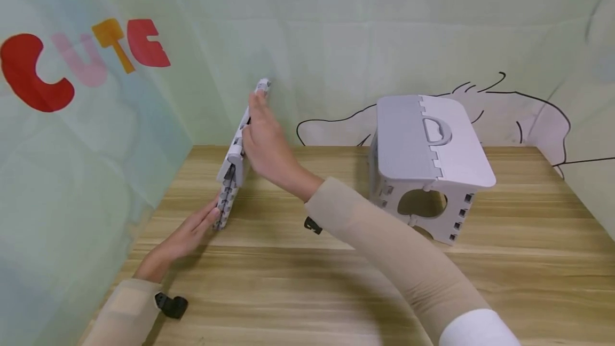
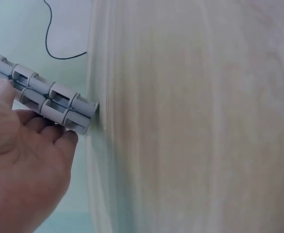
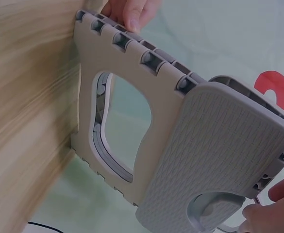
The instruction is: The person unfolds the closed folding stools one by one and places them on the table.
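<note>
Backdrop (image 1: 326, 57): softly and evenly lit
Tabletop (image 1: 528, 292): marked by soft shadows beside both sleeves (image 1: 394, 250)
Left wrist view: washed out, wood grain (image 2: 195, 121) blurred
Right wrist view: dimmer, texture clearly rendered on folded stool (image 3: 224, 138)

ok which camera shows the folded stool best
The right wrist view: the folded stool fills much of it, showing its cutout panel and textured top. The head view shows it nearly edge-on; the left wrist view catches only part of a segmented edge.

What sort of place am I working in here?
Probably a staged indoor work corner: a wood-grain surface enclosed by printed backdrops, one with CUTE lettering, and an opened folding stool standing on that surface.
</note>
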`<state>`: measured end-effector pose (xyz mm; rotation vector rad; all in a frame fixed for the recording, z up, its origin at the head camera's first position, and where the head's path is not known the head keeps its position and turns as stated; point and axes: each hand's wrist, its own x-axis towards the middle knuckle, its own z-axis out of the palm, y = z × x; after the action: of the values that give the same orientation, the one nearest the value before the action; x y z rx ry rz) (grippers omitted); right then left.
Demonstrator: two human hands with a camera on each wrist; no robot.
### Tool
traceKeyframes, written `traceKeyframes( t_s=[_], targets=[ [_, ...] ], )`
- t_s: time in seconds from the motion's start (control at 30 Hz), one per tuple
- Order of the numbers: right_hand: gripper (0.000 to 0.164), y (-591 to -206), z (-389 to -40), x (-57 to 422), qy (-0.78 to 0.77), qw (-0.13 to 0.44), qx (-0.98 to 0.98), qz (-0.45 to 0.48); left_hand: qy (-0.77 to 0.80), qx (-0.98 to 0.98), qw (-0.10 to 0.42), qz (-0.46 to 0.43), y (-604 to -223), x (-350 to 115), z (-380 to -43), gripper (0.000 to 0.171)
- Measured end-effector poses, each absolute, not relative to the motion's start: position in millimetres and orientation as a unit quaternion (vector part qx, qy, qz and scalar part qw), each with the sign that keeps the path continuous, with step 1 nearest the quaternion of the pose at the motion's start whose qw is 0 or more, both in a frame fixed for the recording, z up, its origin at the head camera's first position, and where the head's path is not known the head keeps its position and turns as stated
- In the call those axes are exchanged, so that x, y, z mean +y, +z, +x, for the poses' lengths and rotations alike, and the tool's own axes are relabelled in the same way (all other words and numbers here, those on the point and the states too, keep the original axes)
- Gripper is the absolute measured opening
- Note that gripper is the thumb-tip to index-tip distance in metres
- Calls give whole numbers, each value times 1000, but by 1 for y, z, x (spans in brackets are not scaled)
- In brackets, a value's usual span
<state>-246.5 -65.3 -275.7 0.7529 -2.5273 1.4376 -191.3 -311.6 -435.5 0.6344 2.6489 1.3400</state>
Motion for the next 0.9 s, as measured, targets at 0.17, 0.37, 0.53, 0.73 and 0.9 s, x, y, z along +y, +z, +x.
traceKeyframes(
  t_s=[0.17, 0.37, 0.53, 0.73, 0.9],
  targets=[
    [59, -270, -248, -70, 444, 62, -854, 263, 453, 866, 56, 206, -435, -314, -189, 51],
    [59, -264, -250, -76, 413, 62, -867, 273, 455, 870, 69, 180, -432, -316, -187, 53],
    [58, -258, -253, -82, 378, 57, -880, 283, 461, 867, 76, 174, -434, -320, -187, 53],
    [59, -255, -255, -89, 348, 51, -890, 291, 465, 865, 70, 177, -434, -322, -187, 54],
    [60, -254, -257, -93, 323, 46, -896, 302, 462, 869, 77, 160, -433, -322, -187, 56]
  ],
)
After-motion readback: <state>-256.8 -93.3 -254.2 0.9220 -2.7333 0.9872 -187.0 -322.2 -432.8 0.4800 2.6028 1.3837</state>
